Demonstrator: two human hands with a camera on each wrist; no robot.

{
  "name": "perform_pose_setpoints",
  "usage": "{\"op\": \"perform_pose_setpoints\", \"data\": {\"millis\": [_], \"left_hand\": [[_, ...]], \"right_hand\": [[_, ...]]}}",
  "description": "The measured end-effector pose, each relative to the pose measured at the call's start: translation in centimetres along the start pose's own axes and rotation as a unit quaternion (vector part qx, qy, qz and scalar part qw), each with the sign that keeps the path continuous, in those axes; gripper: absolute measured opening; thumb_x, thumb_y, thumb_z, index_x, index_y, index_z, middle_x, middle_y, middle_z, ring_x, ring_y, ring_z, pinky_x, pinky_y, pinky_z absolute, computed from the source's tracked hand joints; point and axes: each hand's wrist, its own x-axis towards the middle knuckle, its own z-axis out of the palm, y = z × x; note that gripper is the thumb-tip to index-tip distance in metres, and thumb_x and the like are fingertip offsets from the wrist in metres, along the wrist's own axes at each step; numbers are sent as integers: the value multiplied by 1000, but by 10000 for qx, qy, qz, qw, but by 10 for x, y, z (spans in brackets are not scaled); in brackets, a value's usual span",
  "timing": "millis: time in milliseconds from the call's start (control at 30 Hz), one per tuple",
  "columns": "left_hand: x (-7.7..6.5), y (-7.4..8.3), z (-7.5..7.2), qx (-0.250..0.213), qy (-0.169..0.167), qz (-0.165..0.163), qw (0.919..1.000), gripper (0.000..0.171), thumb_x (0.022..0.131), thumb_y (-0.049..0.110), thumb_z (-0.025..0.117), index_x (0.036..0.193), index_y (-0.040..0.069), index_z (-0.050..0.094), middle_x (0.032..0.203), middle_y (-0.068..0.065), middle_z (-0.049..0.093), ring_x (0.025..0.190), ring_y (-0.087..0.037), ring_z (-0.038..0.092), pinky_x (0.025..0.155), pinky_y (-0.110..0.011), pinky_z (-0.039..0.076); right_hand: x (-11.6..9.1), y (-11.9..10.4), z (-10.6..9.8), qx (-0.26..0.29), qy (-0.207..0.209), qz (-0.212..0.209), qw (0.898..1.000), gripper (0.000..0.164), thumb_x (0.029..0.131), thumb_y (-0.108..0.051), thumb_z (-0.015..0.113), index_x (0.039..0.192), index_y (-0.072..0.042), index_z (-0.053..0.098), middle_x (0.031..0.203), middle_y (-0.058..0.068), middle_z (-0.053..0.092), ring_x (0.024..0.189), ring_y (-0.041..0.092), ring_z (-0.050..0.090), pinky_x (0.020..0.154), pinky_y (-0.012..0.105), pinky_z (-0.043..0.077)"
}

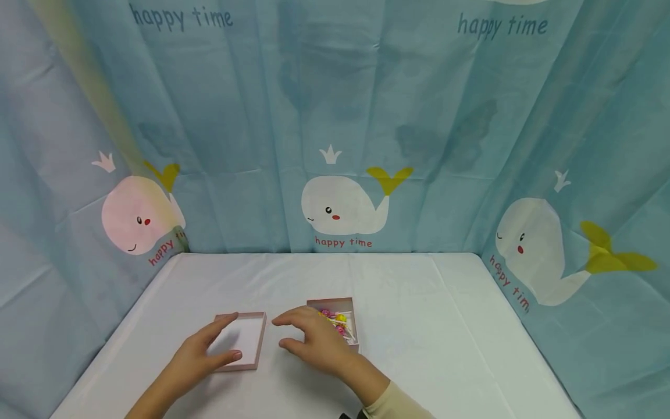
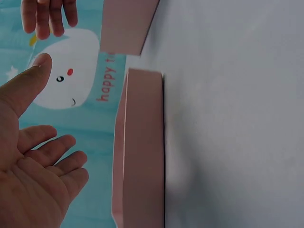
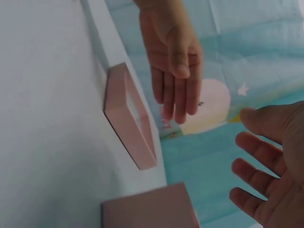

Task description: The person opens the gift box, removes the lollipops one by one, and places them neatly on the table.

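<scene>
A shallow pink box lid [image 1: 260,343] with a white inside lies open side up on the table, left of centre. Just right of it stands a deeper pink box [image 1: 331,302] holding several lollipops [image 1: 341,318] with pink and yellow heads and white sticks. My left hand [image 1: 195,356] hovers over the lid, thumb and fingers spread apart, holding nothing. Over the near left part of the box hangs my right hand [image 1: 317,341], its fingers reaching left and hiding some of the lollipops. In the left wrist view, a gap separates the left hand [image 2: 40,175] from the lid's side [image 2: 145,147].
A white cloth covers the table [image 1: 419,337]. Behind it and along both sides hangs a blue curtain [image 1: 251,128] printed with whales and lettering. A beige sleeve [image 1: 398,404] covers the right forearm.
</scene>
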Motion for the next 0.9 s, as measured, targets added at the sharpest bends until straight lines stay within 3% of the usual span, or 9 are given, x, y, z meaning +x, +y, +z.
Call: {"op": "perform_pose_setpoints", "data": {"millis": [200,367,600,900], "left_hand": [[5,13,16,-289,72,194,9994,80,83,47,84,152,23,51,153,-8,53,144,-38,45,116,-59,42],[9,25,26,-532,99,344,9979,81,81,49,85,151,26,52,154,-5,53,145,-34,45,117,-55,41],[17,43,39,-969,149,686,9928,82,81,46,85,152,28,50,157,-5,49,147,-33,42,118,-53,39],[23,63,61,-1335,-37,443,9900,86,80,46,87,154,28,46,160,1,44,151,-29,37,124,-49,35]], "right_hand": [[-1,5,-23,335,-29,198,9992,36,95,-18,76,130,-19,69,127,-9,69,117,9,59,99,23,55],[-3,11,-37,328,55,269,9991,34,94,-17,77,128,-20,70,123,-9,70,123,10,59,108,30,54],[-5,20,-53,231,245,343,9988,33,93,-15,78,125,-22,72,121,-11,70,122,9,59,107,35,56],[-9,32,-65,-16,200,586,9981,32,94,-21,78,125,-23,72,123,-12,68,123,9,58,107,38,56]]}}
